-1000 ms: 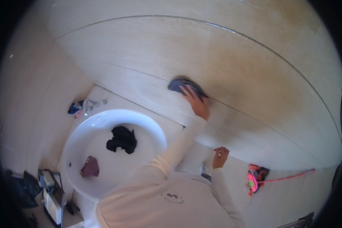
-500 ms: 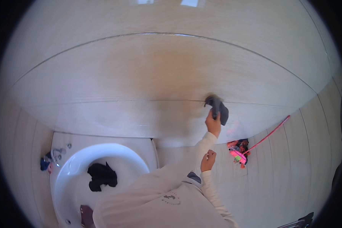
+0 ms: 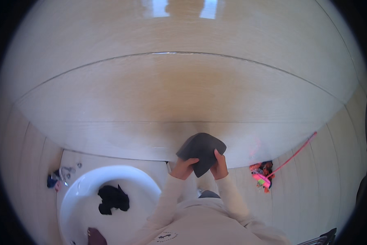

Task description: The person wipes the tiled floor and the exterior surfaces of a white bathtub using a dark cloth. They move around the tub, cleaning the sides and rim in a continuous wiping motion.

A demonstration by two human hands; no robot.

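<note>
Dark grey cloth [image 3: 202, 150], one: spreading between both hands, low before the pale wall [image 3: 183, 85]; contact with the wall, cannot tell. Left hand [image 3: 184, 168]: closing on the cloth's lower left edge, thumb lying over the near face, fingers mostly hiding behind. Right hand [image 3: 220, 165]: clasping the right edge, thumb pointing upward, finger spread being hidden.

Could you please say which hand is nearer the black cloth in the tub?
Left: the left hand is right of the black cloth; the right hand is farther right.
</note>
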